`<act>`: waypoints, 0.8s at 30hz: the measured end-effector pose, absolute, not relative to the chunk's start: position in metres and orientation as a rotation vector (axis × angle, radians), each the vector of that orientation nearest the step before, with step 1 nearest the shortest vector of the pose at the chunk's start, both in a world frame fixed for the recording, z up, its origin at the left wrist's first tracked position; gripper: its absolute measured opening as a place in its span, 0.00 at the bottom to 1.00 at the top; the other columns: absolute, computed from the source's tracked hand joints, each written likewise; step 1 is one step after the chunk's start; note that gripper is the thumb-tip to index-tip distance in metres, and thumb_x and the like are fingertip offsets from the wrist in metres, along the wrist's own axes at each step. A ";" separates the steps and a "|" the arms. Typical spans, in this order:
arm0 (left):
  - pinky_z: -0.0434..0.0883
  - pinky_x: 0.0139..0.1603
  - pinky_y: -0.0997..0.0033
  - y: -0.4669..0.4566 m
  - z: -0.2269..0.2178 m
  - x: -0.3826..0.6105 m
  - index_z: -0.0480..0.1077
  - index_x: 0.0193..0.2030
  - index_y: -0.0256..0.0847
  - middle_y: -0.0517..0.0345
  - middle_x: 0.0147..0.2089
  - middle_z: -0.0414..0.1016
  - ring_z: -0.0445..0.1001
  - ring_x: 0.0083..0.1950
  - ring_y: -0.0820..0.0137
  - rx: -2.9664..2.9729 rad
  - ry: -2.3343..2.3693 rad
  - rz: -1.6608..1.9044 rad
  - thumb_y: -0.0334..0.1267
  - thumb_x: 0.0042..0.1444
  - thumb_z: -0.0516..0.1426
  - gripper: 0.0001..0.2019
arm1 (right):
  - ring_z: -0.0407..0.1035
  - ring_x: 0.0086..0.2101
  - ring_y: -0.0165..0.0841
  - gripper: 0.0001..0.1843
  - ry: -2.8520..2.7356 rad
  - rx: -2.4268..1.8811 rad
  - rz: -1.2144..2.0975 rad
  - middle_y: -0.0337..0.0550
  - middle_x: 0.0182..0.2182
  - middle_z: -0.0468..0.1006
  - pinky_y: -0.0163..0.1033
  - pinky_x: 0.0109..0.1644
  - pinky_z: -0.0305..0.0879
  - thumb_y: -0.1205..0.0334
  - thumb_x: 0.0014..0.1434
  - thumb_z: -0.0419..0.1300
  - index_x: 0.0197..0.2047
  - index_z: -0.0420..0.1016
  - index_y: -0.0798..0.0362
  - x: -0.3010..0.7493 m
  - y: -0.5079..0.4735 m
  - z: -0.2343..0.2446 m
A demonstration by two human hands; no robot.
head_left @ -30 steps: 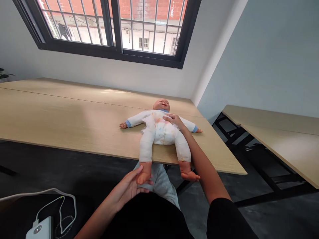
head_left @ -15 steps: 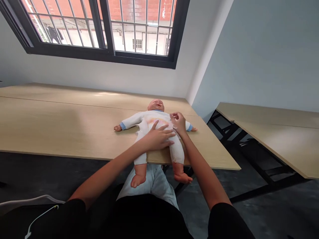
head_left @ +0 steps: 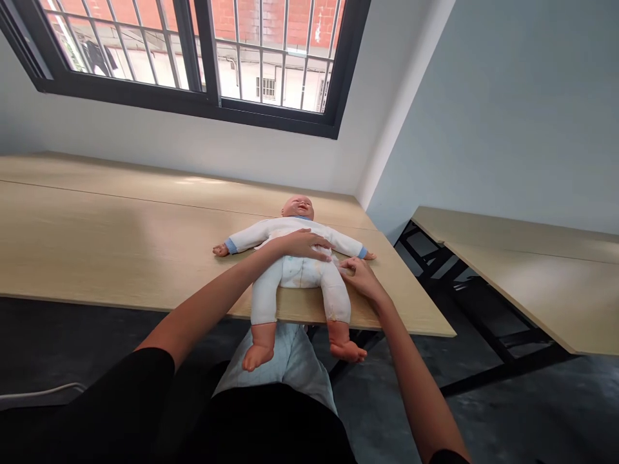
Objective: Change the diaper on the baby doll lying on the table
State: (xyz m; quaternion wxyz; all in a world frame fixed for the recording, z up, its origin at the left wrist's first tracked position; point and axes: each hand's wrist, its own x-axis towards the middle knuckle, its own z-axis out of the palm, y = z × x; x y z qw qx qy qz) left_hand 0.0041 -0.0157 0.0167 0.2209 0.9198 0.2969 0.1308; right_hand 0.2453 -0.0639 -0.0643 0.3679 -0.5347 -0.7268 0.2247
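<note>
A baby doll (head_left: pixel 336 303) in a white suit with blue cuffs lies on its back, its lower legs hanging past the table edge. Around its hips is a white diaper (head_left: pixel 300 274) with small coloured prints. My left hand (head_left: pixel 305 245) lies flat across the doll's belly, on the diaper's upper front, fingers stretched out. By the doll's hip on the right side, my right hand (head_left: pixel 358 274) has its fingertips pinched on a thin white side piece of the diaper. The far part of that piece is hard to make out.
The doll rests on a light wooden table (head_left: pixel 120 251) against the wall. At the right stands a second wooden table (head_left: pixel 522 270) with black metal legs, across a gap. A barred window (head_left: pixel 271 71) is above.
My right hand has moved from the doll's chest down to its hip. The left hand has shifted up onto the belly, so the diaper's front now shows.
</note>
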 end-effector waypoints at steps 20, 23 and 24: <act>0.42 0.71 0.57 -0.013 0.009 0.003 0.74 0.57 0.40 0.50 0.58 0.77 0.70 0.60 0.57 2.552 0.767 0.355 0.55 0.56 0.61 0.28 | 0.69 0.45 0.41 0.15 -1.995 -1.339 -0.166 0.50 0.43 0.78 0.47 0.53 0.57 0.64 0.66 0.51 0.43 0.80 0.53 0.258 -0.055 -0.032; 0.43 0.71 0.57 -0.014 0.009 0.003 0.74 0.57 0.41 0.51 0.58 0.77 0.71 0.60 0.57 2.539 0.764 0.373 0.56 0.56 0.61 0.28 | 0.70 0.45 0.38 0.18 -2.135 -1.221 -0.514 0.50 0.44 0.78 0.46 0.52 0.57 0.66 0.70 0.47 0.46 0.79 0.52 0.258 -0.053 -0.028; 0.46 0.70 0.58 -0.014 0.009 0.003 0.73 0.59 0.41 0.50 0.58 0.76 0.71 0.60 0.56 2.530 0.772 0.383 0.57 0.54 0.61 0.30 | 0.70 0.45 0.38 0.19 -2.141 -1.188 -0.572 0.49 0.44 0.78 0.45 0.53 0.57 0.66 0.71 0.46 0.47 0.79 0.52 0.257 -0.052 -0.027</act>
